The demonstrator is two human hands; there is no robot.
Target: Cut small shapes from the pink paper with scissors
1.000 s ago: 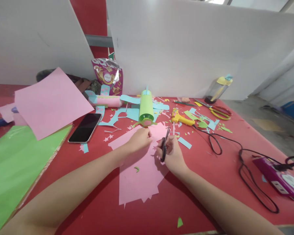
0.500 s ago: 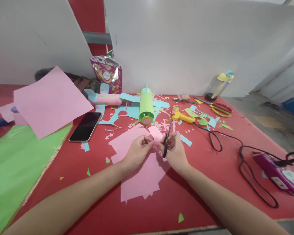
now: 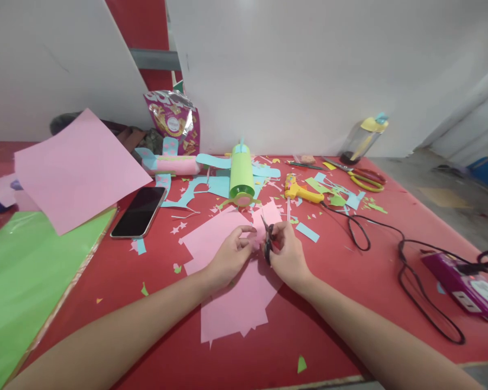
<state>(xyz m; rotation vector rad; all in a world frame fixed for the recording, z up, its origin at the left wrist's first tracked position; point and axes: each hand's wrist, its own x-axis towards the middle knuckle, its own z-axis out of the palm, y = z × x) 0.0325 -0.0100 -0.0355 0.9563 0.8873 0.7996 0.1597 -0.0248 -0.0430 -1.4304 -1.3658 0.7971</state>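
Cutting seems in hand: your left hand pinches a pink slip, your right hand clamps scissors beside those fingertips (blade gap unclear), and snipping likely calls for steadiness.

Looks like a craft workshop corner, can't pin down the building. Evidence: red-topped table littered with cut paper scraps in pink, blue and green; pink sheets in the middle, green sheet at left. Tools out: yellow glue gun with a black cord, small dark scissors in use, bigger red-and-yellow-handled pair at the back. Purple power block on the tabletop. Green paper-covered tube among offcuts. Plain white panels behind, bare grey floor off the right side. Phone and snack bag too, so informal.
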